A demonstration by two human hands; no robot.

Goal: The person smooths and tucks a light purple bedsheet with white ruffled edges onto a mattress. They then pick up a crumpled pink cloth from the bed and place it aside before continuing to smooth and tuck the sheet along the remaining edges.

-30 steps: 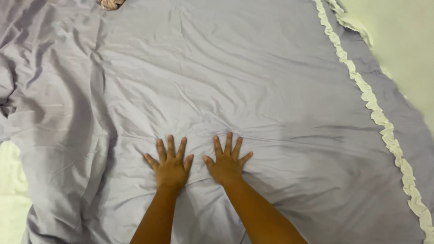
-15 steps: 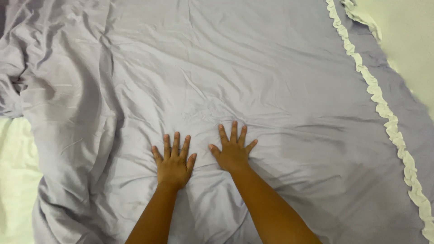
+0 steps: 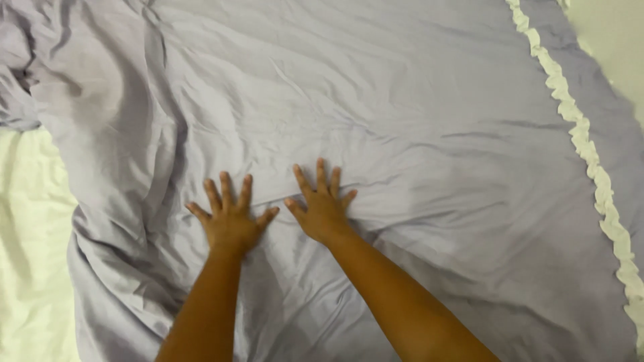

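A large pale lilac sheet (image 3: 402,100) lies spread out and fills most of the view. My left hand (image 3: 230,218) rests flat on it, palm down, fingers spread. My right hand (image 3: 320,205) lies flat beside it, a little further forward, fingers also spread. The two hands sit close together, thumbs almost touching. Wrinkles fan out in the cloth around both hands. Neither hand grips the fabric.
A cream ruffled trim (image 3: 582,144) runs down the sheet's right side. The sheet bunches in thick folds at the left (image 3: 100,167). A pale yellow-white surface (image 3: 30,255) shows at the left edge and at the top right corner (image 3: 614,40).
Both hands have slid forward across the sheet, staying flat. The view has shifted to the right and up, so the small object seen at the top a second ago is out of sight.
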